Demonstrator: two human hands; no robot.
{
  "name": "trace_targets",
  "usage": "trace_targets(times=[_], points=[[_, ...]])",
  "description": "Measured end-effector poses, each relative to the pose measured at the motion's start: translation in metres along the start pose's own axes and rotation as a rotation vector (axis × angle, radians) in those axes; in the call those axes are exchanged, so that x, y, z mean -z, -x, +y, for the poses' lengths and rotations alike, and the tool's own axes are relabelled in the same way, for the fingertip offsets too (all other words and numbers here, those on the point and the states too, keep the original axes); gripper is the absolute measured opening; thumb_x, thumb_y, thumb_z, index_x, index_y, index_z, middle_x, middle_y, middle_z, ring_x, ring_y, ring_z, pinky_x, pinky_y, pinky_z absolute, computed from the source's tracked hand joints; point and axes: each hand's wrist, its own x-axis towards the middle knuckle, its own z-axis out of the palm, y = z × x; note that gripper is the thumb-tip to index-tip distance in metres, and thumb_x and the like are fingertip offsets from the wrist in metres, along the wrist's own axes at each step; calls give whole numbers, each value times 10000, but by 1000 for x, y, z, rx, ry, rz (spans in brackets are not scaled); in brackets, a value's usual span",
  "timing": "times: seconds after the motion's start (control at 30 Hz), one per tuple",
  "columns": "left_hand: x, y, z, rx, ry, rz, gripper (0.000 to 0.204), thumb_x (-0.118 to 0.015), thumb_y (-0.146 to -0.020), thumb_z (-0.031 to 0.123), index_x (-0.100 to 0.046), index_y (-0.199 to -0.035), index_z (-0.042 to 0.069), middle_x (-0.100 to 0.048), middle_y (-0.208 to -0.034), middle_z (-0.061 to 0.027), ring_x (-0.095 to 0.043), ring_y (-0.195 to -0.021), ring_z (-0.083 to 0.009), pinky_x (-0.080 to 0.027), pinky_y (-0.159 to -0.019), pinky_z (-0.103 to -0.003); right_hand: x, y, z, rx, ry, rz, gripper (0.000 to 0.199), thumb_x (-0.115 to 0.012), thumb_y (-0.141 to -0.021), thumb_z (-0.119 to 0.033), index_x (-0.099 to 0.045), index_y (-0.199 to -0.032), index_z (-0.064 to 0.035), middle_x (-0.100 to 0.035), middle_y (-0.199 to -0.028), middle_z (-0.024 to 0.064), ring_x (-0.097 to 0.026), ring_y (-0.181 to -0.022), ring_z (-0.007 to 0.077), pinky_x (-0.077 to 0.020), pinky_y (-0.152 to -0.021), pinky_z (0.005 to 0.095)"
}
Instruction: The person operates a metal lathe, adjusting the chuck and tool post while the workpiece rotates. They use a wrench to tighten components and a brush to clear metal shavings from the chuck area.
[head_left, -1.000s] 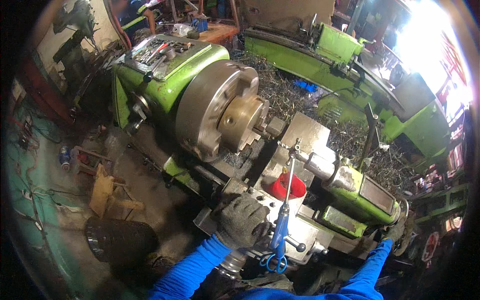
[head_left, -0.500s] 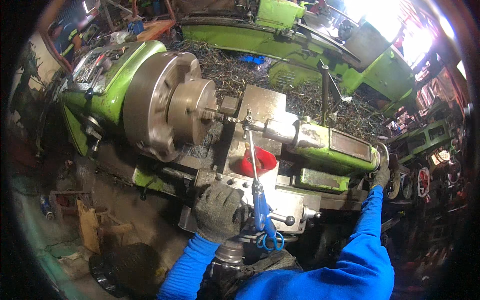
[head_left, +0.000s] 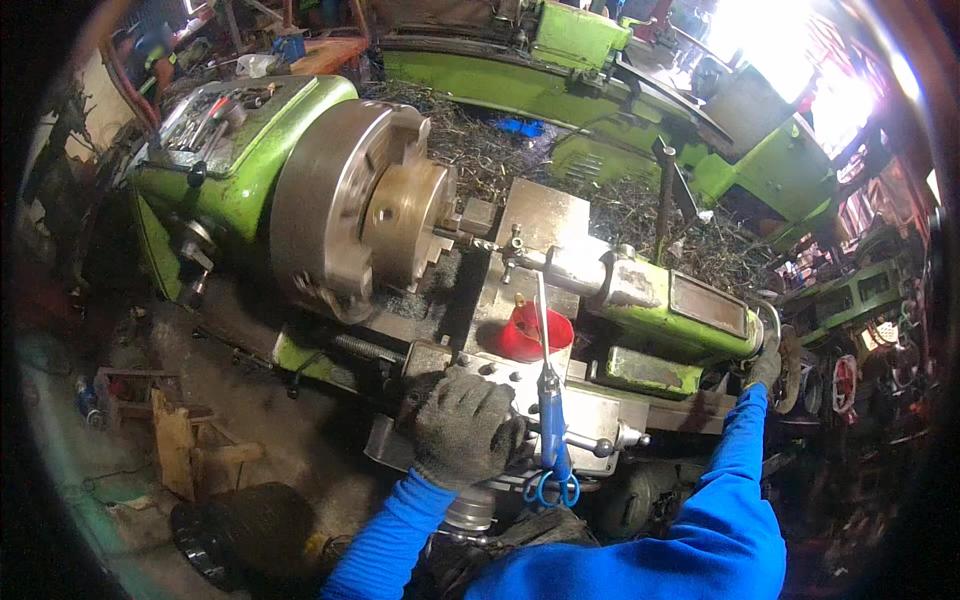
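Observation:
In a dark grey glove, my left hand (head_left: 466, 428) is closed over the front of the lathe carriage (head_left: 590, 405); what lies under its fingers is hidden. Beside it stands a blue-handled tool (head_left: 552, 425) with a long thin metal rod reaching up toward the tailstock spindle (head_left: 572, 268). My gloved right hand (head_left: 764, 368) is wrapped around the rim of the tailstock handwheel (head_left: 772, 318). A drill bit (head_left: 485, 245) points from the spindle into a round metal workpiece (head_left: 405, 215), held in the large chuck (head_left: 325, 195), whose edges are blurred by spinning.
A red cup (head_left: 535, 335) sits on the carriage behind the blue-handled tool. Small tools lie on the green headstock (head_left: 250, 125). Metal shavings (head_left: 450, 130) cover the area behind the lathe, before another green machine (head_left: 470, 85). A person (head_left: 155, 60) is at far left.
The whole scene has shifted slightly right in the picture as my head moved. The chuck and workpiece have turned, bringing a round hole into view. Both hands keep their places on the lathe.

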Motion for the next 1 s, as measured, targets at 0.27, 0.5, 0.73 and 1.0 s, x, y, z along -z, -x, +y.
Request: trace_targets(times=[0.27,0.5,0.73,1.0], points=[[-1,1,-3,-2,-7,26,353,-725,-819,259,-722,-1105,53,-708,-1063,-164,-682,-1060,-394,-526,-1018,-560,-10,-1,4,-64,-202,-7,715,-629,-972,-670,-753,-1138,14,-755,-1041,155,-736,-830,259,-600,-680,421],[-2,3,-1,6,-11,20,320,-724,-870,299,-693,-1117,98,-674,-1044,-122,-652,-1058,-342,-493,-1016,-539,-4,-5,8,-24,-137,-46,772,-601,-976,-694,-740,-1234,20,-767,-1087,139,-740,-863,242,-604,-718,398],[2,0,4,10,-14,26,327,-725,-868,308,-687,-1102,83,-672,-1044,-130,-656,-1038,-356,-498,-1020,-547,-6,-4,22,35,-88,-60,805,-586,-970,-716,-727,-1277,14,-758,-1135,141,-737,-922,242,-597,-741,380],[2,3,-4,-13,-52,6,352,-714,-855,278,-708,-1129,58,-695,-1053,-157,-672,-1043,-394,-537,-954,-535,-25,5,0,-273,-514,-203,671,-612,-1017,-600,-677,-1394,-48,-741,-1159,113,-705,-922,219,-567,-741,343]])
